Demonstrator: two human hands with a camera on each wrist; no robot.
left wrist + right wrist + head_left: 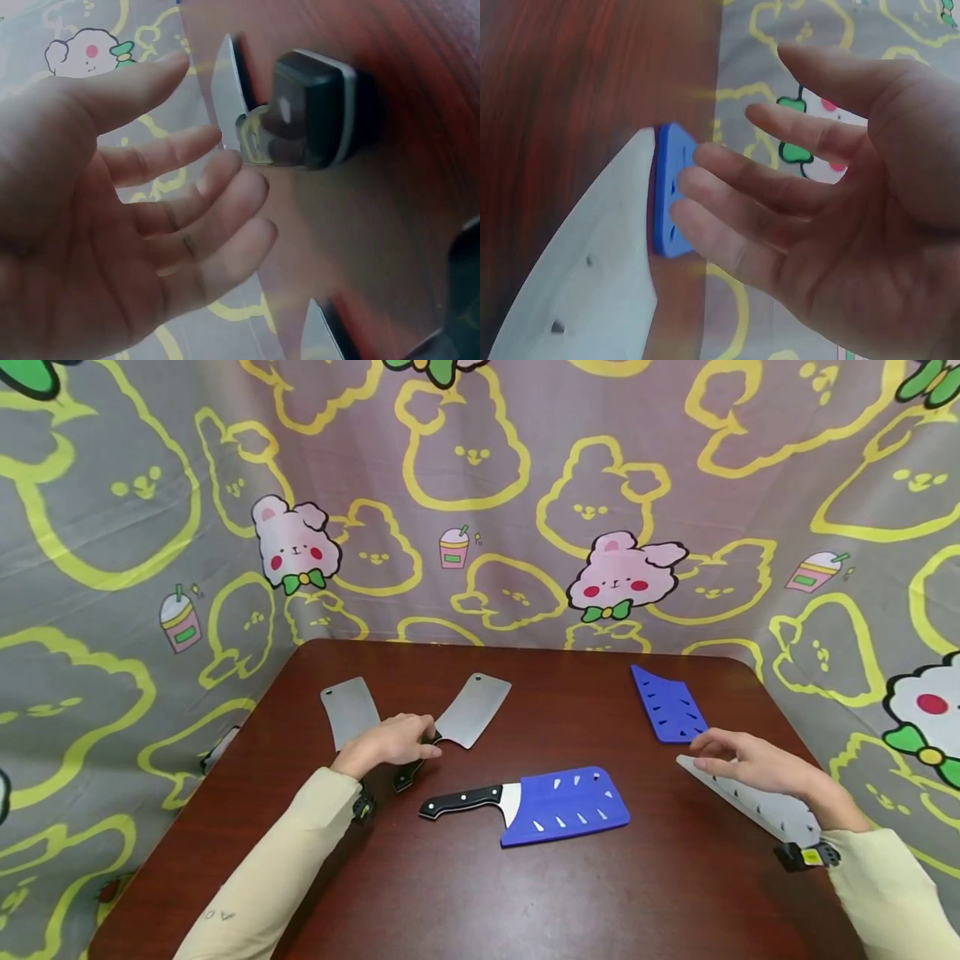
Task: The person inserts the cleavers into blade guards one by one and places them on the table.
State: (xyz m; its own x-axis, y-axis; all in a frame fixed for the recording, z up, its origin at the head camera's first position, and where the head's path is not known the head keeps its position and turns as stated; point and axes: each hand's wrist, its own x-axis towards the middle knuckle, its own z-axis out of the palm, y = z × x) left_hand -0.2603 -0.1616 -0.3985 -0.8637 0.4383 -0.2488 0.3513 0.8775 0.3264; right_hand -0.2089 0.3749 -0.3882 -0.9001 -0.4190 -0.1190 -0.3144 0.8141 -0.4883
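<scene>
My left hand point(396, 740) hovers with loosely bent fingers over the black handle point(408, 772) of a bare cleaver point(474, 708). In the left wrist view a gap shows between the fingertips and that handle's butt point(322, 112). A second bare cleaver point(349, 710) lies left of it, its handle hidden behind the hand and arm. On the right, my right hand point(761, 768) is held above a white blade sheath point(776, 810) with slots, its fingers relaxed and holding nothing. Just beyond those fingers is a blue blade sheath point(667, 706).
Front and centre on the brown table point(570, 902) lies a cleaver with a black handle point(461, 799), its blade covered by a blue slotted sheath point(566, 807). A patterned curtain point(525, 468) hangs around the table's back and sides.
</scene>
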